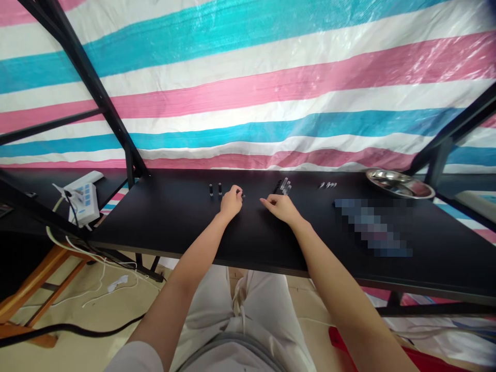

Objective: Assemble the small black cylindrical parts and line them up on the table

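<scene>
My left hand point(231, 202) rests on the black table point(174, 222), fingers curled around a small dark part that peeks out at its right side. Two short black cylinders point(215, 189) stand upright just behind and to the left of it. My right hand point(279, 206) lies on the table a little to the right, fingers drawn together in a pinch; what it holds is too small to make out. A small heap of dark and clear pen-like parts point(283, 186) lies just behind my right hand.
A few small metal bits point(327, 184) lie further right, then a steel bowl point(399, 183) at the table's far right. A blurred patch point(374, 227) covers part of the table. A white power strip point(83, 199) sits at left. Black frame posts point(96, 88) and striped tarp point(248, 93) stand behind.
</scene>
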`<state>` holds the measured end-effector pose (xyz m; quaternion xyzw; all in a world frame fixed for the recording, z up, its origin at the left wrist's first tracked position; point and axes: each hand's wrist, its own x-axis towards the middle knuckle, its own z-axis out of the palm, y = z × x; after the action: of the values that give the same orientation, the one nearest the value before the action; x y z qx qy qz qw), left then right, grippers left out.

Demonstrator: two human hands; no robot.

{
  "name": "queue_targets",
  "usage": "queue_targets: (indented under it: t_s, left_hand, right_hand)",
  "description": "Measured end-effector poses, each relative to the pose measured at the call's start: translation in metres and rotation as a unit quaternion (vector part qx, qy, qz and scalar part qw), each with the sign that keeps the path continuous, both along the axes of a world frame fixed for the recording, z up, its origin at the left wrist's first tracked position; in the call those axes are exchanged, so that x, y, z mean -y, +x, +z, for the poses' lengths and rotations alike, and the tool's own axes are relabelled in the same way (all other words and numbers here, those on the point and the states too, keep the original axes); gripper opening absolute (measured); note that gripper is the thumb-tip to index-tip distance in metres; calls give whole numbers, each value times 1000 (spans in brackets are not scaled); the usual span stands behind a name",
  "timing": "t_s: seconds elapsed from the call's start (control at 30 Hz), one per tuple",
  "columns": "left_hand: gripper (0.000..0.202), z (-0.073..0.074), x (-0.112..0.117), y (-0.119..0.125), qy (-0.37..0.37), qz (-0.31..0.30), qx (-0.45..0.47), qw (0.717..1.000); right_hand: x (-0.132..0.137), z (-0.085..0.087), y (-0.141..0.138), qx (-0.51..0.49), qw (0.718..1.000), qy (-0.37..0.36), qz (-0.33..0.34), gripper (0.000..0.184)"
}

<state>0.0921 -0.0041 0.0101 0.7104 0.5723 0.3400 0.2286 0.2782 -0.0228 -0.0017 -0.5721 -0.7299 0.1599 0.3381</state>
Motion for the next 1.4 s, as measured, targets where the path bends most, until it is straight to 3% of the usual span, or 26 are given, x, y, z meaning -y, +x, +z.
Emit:
queue_targets:
  t_s: [0.07, 0.17, 0.3, 0.5, 0.7, 0.87, 1.13, 1.4]
  left_hand:
    - [11, -3, 4, 7, -37, -58, 112, 991]
    - [8, -3, 12, 17, -105, -122, 253, 954]
    - [7, 1, 18, 21, -142, -149, 339, 918]
    - [13, 5, 18, 17, -154, -158, 360, 907]
    - [20, 6, 15, 13, -122, -96, 361, 920]
    - [25, 9, 14, 11, -113, -73, 392, 910]
    - [28, 11, 13, 9, -127, -90, 428, 890]
    - [29, 10, 14, 10, -123, -77, 398, 906]
  right_hand:
    - [0, 0, -4, -53, 998, -9, 21, 43]
    - [1, 1, -10, -119, 991, -30, 51, 47]
    - [1, 0, -15, -162, 983, -51, 71, 49]
    - [2, 0, -15, -174, 981, -41, 69, 47]
    - [5, 7, -14, -140, 989, -19, 52, 52]
    - [5, 7, -15, -154, 986, -32, 53, 50]
    - [4, 6, -15, -172, 981, -30, 82, 46]
    - [-3, -3, -15, -162, 980, -15, 111, 41]
